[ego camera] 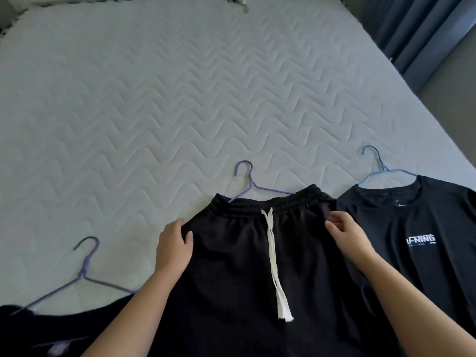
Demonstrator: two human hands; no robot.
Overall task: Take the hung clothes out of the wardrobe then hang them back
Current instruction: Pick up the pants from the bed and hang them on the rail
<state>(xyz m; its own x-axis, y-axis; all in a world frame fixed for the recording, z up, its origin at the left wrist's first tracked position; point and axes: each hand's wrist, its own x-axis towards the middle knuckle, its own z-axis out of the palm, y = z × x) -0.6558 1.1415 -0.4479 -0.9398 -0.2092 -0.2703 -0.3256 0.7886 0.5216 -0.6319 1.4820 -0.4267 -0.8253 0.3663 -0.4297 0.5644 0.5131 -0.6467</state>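
While both forearms reach forward over the near edge of the mattress [180, 99], the left hand [175, 243] grips the left side of the black shorts [231, 266] and the right hand [346, 234] pinches their right side below the waistband. The hands are apart, and the shorts lie flat at mid-edge on a purple hanger [247, 181].

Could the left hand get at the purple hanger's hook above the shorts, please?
Probably yes: the left hand grips the shorts nearby, and the hook lies uncovered on the mattress.
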